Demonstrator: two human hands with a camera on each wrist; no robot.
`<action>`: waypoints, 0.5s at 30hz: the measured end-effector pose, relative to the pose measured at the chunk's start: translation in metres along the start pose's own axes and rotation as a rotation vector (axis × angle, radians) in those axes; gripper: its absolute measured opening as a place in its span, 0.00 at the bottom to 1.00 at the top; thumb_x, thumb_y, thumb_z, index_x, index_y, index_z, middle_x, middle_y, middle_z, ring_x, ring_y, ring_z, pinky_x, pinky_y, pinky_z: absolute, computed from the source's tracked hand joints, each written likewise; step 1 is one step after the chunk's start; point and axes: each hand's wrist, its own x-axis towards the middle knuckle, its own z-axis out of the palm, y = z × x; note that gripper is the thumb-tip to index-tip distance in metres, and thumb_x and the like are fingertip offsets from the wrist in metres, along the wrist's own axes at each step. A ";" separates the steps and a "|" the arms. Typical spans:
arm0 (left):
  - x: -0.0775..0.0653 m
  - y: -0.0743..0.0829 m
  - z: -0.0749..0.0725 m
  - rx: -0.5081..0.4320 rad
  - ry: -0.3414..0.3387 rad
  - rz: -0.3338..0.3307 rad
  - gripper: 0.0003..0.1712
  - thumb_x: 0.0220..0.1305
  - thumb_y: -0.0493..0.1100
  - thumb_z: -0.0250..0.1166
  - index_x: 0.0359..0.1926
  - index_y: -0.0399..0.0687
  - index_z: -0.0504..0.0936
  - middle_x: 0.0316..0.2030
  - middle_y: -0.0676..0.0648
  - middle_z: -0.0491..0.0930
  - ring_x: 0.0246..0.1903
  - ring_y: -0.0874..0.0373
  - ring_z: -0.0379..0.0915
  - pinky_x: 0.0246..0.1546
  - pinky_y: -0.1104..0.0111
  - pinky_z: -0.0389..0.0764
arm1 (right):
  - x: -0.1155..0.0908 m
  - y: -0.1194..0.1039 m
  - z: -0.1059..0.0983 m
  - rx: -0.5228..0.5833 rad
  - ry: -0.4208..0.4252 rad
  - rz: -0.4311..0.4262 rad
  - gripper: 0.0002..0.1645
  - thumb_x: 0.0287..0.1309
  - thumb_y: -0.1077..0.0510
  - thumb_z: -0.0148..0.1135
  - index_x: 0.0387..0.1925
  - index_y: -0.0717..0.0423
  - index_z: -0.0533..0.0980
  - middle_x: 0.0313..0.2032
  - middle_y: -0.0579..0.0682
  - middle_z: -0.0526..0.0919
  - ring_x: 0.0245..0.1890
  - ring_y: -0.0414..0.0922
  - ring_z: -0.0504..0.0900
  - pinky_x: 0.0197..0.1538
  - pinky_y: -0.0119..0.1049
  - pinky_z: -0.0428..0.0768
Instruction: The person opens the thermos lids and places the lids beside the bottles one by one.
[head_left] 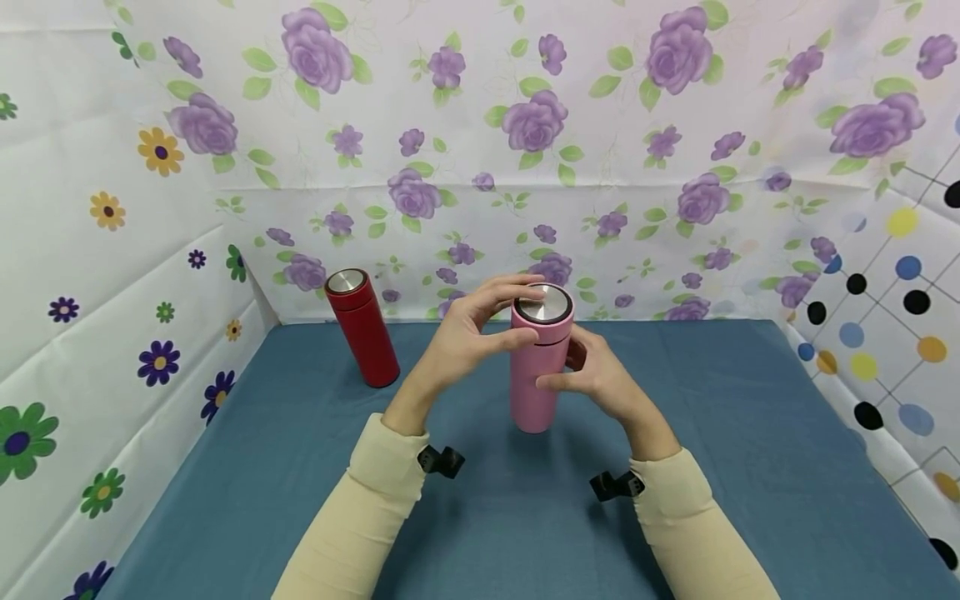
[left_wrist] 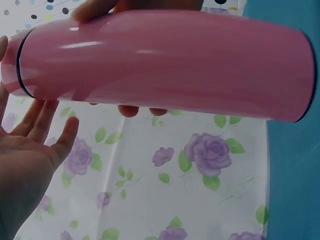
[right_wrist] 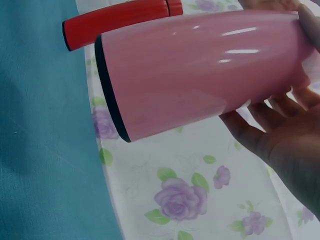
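Observation:
A pink vacuum flask (head_left: 534, 390) with a silver-topped lid (head_left: 546, 305) stands upright in the middle of the head view. My left hand (head_left: 478, 327) holds it at the lid from the left, thumb in front and fingers round the far side. Lower down, my right hand (head_left: 602, 379) grips the body from the right, its thumb across the front. The right wrist view shows the flask's dark base rim (right_wrist: 112, 90); whether it touches the table I cannot tell. A red vacuum flask (head_left: 365, 333) with a silver top stands to the left, untouched.
Blue cloth (head_left: 720, 467) covers the table. Behind it hangs a white curtain with purple roses (head_left: 534, 121). Flower-patterned cloth (head_left: 67, 217) borders the left side, and dotted cloth (head_left: 885, 333) the right. Each sleeve cuff bears a small black camera (head_left: 441, 461).

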 end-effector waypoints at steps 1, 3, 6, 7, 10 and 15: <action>0.001 0.000 -0.001 -0.012 -0.014 0.000 0.33 0.69 0.56 0.71 0.65 0.40 0.80 0.71 0.45 0.71 0.74 0.51 0.61 0.73 0.47 0.63 | 0.000 0.000 -0.001 0.005 -0.013 -0.002 0.41 0.58 0.59 0.75 0.72 0.55 0.71 0.61 0.55 0.79 0.58 0.55 0.81 0.58 0.45 0.82; 0.001 0.002 -0.002 -0.022 -0.028 -0.007 0.31 0.69 0.54 0.72 0.64 0.39 0.81 0.69 0.44 0.73 0.73 0.50 0.63 0.73 0.50 0.64 | -0.001 -0.001 -0.001 0.012 -0.036 -0.005 0.41 0.58 0.59 0.76 0.72 0.54 0.70 0.62 0.55 0.79 0.59 0.55 0.81 0.59 0.46 0.82; -0.001 0.002 -0.003 -0.029 -0.028 -0.017 0.29 0.68 0.53 0.73 0.61 0.37 0.82 0.67 0.43 0.75 0.71 0.49 0.65 0.73 0.52 0.65 | -0.001 -0.001 -0.001 0.022 -0.056 -0.012 0.42 0.58 0.59 0.76 0.73 0.53 0.70 0.63 0.54 0.78 0.59 0.55 0.80 0.59 0.47 0.82; -0.001 0.002 -0.002 -0.027 -0.021 -0.022 0.29 0.68 0.53 0.73 0.60 0.37 0.83 0.67 0.43 0.75 0.71 0.50 0.65 0.73 0.52 0.66 | -0.001 -0.001 -0.001 0.024 -0.057 -0.014 0.42 0.58 0.59 0.76 0.73 0.53 0.70 0.63 0.55 0.78 0.59 0.55 0.80 0.59 0.47 0.82; -0.003 0.002 0.001 -0.017 0.007 -0.019 0.29 0.67 0.54 0.73 0.58 0.36 0.84 0.68 0.43 0.75 0.72 0.50 0.64 0.73 0.52 0.66 | 0.000 -0.001 0.000 0.019 -0.052 -0.018 0.43 0.58 0.58 0.76 0.73 0.54 0.69 0.63 0.55 0.78 0.59 0.55 0.81 0.59 0.47 0.82; -0.002 0.001 0.007 0.024 0.070 0.028 0.32 0.65 0.59 0.72 0.57 0.36 0.84 0.69 0.45 0.75 0.73 0.50 0.64 0.72 0.52 0.67 | 0.000 -0.001 0.001 -0.008 -0.006 -0.006 0.43 0.57 0.57 0.77 0.72 0.52 0.70 0.62 0.54 0.79 0.58 0.55 0.81 0.59 0.46 0.82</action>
